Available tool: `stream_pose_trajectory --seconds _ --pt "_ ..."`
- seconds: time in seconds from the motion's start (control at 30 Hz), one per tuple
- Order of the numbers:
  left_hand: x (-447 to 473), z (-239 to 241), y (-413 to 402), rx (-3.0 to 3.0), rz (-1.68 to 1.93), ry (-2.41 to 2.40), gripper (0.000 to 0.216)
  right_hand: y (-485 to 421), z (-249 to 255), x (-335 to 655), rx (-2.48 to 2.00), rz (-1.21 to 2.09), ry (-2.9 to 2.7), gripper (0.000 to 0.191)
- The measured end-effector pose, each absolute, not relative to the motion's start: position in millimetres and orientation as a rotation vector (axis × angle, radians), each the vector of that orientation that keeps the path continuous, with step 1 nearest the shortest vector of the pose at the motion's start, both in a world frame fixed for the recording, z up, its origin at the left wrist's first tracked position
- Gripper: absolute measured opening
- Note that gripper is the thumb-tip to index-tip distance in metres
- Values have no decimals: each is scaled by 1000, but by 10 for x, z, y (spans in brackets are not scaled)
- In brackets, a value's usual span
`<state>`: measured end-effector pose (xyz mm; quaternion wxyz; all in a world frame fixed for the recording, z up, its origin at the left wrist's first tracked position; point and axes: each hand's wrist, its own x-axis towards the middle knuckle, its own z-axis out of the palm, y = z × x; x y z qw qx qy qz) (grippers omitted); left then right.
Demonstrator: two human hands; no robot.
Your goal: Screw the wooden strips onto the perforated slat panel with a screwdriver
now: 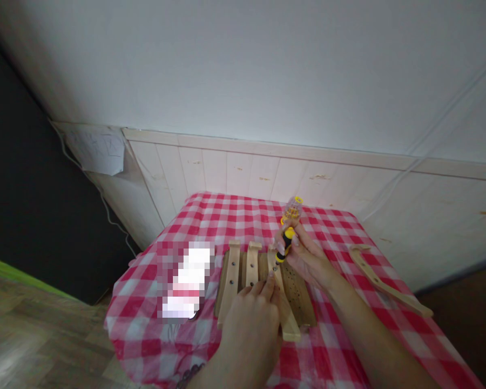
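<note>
A wooden assembly point(243, 273) of a perforated board with three slats across it lies on a red and white checked tablecloth point(227, 216). My right hand point(303, 254) is wrapped round a yellow and black screwdriver point(288, 229), whose tip points down at the rightmost slat point(285, 308). My left hand point(253, 319) rests on the assembly, fingers curled, with the fingertips pressed on the slat just beside the screwdriver tip. What sits under the tip is too small to make out.
A loose curved wooden piece point(384, 283) lies on the cloth at the right. A blurred-out white and red object point(186, 281) lies left of the assembly. White wall panelling stands behind the table; a dark surface point(20, 189) and wooden floor are at the left.
</note>
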<state>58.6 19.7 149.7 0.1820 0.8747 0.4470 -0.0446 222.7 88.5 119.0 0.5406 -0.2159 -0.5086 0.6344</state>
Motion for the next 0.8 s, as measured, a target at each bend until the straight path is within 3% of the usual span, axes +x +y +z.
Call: stream_pose_trajectory --seconds 0.2,0.37,0.8 --pt "582 1486 177 2483 -136 1261 65 902 1204 2208 -544 1524 -1169 38" --pt "585 1495 179 2482 -121 1264 65 916 1182 2255 -572 1506 -1188 31" --pt "576 1499 179 2425 -116 1264 69 895 1229 2293 -550 1498 -1288 32"
